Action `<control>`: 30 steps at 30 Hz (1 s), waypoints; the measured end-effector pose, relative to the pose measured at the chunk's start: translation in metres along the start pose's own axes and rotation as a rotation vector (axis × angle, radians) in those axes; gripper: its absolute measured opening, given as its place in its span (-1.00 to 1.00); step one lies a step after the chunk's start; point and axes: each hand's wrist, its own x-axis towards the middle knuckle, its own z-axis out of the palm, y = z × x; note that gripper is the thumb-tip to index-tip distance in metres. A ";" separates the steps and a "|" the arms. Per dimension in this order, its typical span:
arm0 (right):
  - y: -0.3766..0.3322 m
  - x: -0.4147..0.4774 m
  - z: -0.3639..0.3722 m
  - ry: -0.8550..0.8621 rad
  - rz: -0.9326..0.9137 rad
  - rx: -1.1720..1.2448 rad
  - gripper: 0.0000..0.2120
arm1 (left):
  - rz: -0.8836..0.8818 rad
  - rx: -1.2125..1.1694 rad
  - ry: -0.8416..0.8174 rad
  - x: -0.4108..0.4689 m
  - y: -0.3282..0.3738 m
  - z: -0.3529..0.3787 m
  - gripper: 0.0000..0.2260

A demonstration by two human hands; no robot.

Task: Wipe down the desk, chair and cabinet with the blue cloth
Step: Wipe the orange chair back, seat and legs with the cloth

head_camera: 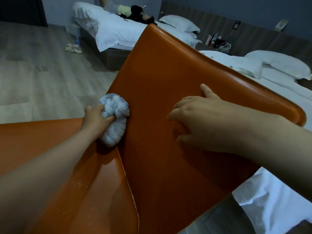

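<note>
Far bed [109, 32] and near bed [273, 205] sitting on wood-look floor [42, 73], cluttered nightstand [217, 43] standing between them, blue-grey wall [236, 7] running behind.

The left hand [95, 118] is gripping the bunched blue cloth [114, 119] against the orange chair [168, 81], while the right hand [199, 119] is resting on its backrest.

Dim, cool bluish light. Glare streaks on orange chair [168, 73] rim, beyond right grip [194, 119]; dark shadow under it. Blue cloth [116, 115] in left grip [94, 119] looks washed-out pale. Wide-angle bend at edges; bg bed [109, 31] beyond left grip soft, blocky.
</note>
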 end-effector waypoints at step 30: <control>0.036 -0.088 0.019 0.588 0.115 0.119 -0.74 | 0.371 -0.316 0.003 -0.078 0.181 -0.013 -0.64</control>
